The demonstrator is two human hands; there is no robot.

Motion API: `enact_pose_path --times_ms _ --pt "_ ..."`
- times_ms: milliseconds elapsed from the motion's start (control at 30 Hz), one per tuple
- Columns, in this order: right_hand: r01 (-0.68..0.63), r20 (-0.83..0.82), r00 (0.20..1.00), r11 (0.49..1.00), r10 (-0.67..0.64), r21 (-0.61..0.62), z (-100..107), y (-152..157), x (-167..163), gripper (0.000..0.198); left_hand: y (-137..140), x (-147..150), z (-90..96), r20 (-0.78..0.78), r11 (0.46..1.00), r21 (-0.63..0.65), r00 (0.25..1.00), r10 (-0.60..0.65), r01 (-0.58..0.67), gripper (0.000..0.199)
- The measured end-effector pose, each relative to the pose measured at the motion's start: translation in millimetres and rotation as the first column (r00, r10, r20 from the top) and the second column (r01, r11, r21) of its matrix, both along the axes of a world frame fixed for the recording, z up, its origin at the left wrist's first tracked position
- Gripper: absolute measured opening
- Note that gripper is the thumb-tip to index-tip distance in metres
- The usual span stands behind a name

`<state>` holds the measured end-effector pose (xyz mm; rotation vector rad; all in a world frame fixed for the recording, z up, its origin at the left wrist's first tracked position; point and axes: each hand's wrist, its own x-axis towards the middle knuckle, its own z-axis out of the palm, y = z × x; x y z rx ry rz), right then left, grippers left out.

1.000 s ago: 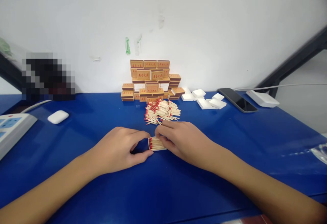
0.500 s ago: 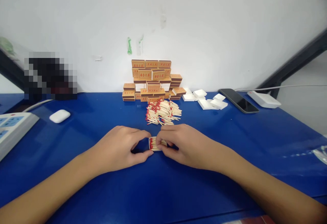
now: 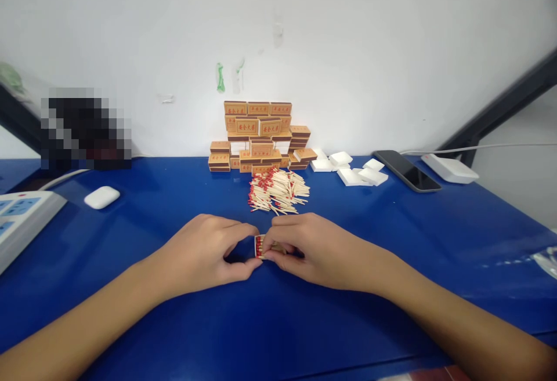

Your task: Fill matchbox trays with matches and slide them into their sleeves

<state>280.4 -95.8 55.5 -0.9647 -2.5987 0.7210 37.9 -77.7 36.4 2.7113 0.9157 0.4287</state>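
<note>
A small white matchbox tray point(image 3: 256, 247) lies on the blue table, filled with red-headed matches point(image 3: 260, 247). My left hand point(image 3: 213, 247) grips the tray's left end between thumb and forefinger. Over the tray, my right hand point(image 3: 304, 247) is closed, its thumb and fingertips pinched together on the matches inside. Those fingers cover the tray's middle and right part, so how many matches they touch cannot be seen. Just beyond my hands a heap of loose matches point(image 3: 281, 189) is spread on the table.
Behind the heap, stacked matchboxes point(image 3: 261, 146) stand against the wall. Several white trays point(image 3: 348, 177) lie to their right, then a phone point(image 3: 407, 171) and a white box point(image 3: 450, 169). At left are a white earbud case point(image 3: 101, 197) and a power strip point(image 3: 30, 224).
My right hand has shifted slightly left along the tray and covers more of the match heads. My left hand stays at the tray's left end.
</note>
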Motion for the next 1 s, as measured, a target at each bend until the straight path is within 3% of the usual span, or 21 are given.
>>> enact_pose_path --times_ms 300,767,1000 --pt "0.010 0.045 0.999 0.999 -0.011 0.036 -4.4 1.9 -1.8 0.009 -0.4 0.5 -1.2 -0.010 1.000 -0.001 1.000 -0.014 0.014 0.015" --pt "-0.002 -0.020 1.000 0.999 0.001 -0.043 -2.1 -1.4 -2.4 0.012 0.3 -0.9 -1.6 -0.021 1.000 -0.017 1.000 -0.005 0.005 0.017" --pt "0.024 0.034 0.999 0.999 -0.022 -0.045 -2.0 -3.7 -3.0 0.007 -1.1 -0.6 -1.0 -0.026 1.000 -0.027 1.000 0.003 -0.003 0.013"
